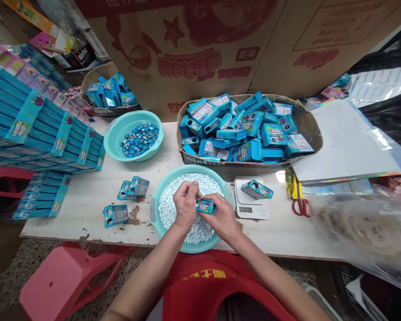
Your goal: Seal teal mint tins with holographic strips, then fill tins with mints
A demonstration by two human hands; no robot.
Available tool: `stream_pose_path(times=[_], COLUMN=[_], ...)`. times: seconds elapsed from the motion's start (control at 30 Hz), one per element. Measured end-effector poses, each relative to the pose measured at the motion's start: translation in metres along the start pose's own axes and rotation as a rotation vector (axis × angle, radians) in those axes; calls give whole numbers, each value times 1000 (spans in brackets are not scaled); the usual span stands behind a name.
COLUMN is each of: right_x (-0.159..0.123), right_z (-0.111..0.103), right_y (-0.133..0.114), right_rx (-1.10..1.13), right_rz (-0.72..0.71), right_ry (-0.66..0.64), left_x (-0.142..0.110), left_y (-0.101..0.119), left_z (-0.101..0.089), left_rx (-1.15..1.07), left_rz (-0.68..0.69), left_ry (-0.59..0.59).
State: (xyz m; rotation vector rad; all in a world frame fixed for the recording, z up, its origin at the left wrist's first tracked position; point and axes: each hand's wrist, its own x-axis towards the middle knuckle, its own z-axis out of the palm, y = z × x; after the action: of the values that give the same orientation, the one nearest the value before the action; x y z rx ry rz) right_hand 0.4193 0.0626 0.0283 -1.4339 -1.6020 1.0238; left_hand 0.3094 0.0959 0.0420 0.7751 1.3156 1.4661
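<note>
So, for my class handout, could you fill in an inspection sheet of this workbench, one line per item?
Surface: pale table, paint worn off in patches
Things: small blue box held above a bowl of white pieces; second bowl of blue and silver pieces; scale with a box on it
Clutter: red-handled scissors, crumpled clear plastic, loose boxes at left
Hands: right hand holds the small box; left hand at its end, fingers bunched, contents unclear
Cables: nothing seen
Surroundings: large carton behind, stacked blue packs and pink stool at left
</note>
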Motion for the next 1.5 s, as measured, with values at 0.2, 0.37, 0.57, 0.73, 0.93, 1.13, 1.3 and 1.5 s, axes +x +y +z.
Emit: stream_pose_path(times=[0.2,0.37,0.57,0.73,0.93,1.13,1.3,1.5], right_x=[0,-18,-72,-100,-59,-3,-9,-28], right_z=[2,-32,-105,-155,-159,-128,-108,-75], right_y=[13,15,52,98,135,140,92,24], right_rx=[190,432,260,121,216,91,-144,69], right_rz=[106,145,232,451,521,366,190,356], right_ry=[11,-43,152,519,734,615,544,-68], left_x=[12,29,29,19,36,34,-1,-31], left_y=[3,-10,-46,-75,-83,-14,-6,-18], left_z=[-2,-34,-11,94,141,90,40,7], left_rx=[-83,385,1035,973,741,509,408,2], left_rz=[-115,-65,267,430,237,97,-171,-424], left_ry=[97,-48,-499,-943,-842,-591,-555,-343])
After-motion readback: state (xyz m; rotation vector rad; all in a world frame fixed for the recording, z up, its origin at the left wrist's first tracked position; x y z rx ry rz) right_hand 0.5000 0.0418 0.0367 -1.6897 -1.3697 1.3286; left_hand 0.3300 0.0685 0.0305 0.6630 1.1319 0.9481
